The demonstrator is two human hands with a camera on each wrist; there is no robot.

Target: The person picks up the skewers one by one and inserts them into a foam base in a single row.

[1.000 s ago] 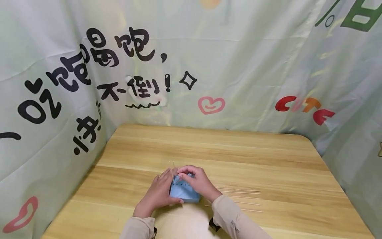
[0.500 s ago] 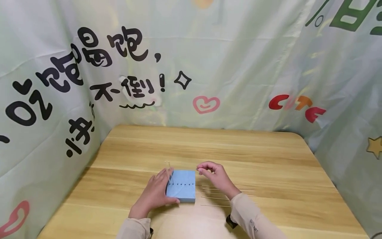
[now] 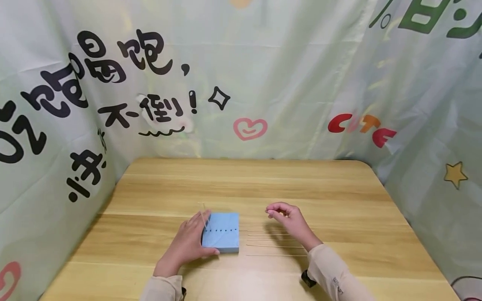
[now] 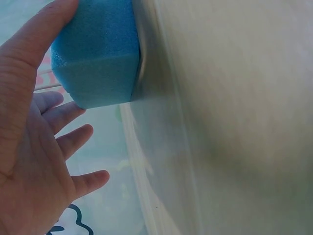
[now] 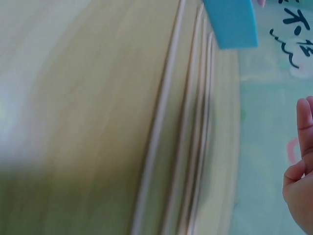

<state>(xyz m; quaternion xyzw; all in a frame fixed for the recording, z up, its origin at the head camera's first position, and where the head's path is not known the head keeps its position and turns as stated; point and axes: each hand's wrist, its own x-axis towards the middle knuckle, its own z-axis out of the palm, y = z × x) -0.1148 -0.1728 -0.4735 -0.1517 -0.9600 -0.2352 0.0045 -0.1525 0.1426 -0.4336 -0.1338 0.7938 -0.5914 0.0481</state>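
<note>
Blue block [image 3: 222, 241] holds perhaps two sticks [image 3: 202, 215]

Left hand [image 3: 187, 239] — thumb spread wide from the fingers, right hand [image 3: 293, 221] raised — fingers loosely bent

Block [image 3: 222, 241]: light blue, a row of dark dots [image 3: 221, 230]
Sticks [image 5: 159, 117]: pale tan
Table [image 3: 244, 179]: yellow-brown wood grain
Sleeves [image 3: 331, 267]: beige
Curtain [image 3: 286, 83]: pale green; black characters [image 3: 154, 109], pink hearts [image 3: 250, 129], yellow star [image 3: 456, 174], red-and-orange letters [image 3: 370, 122]
</note>
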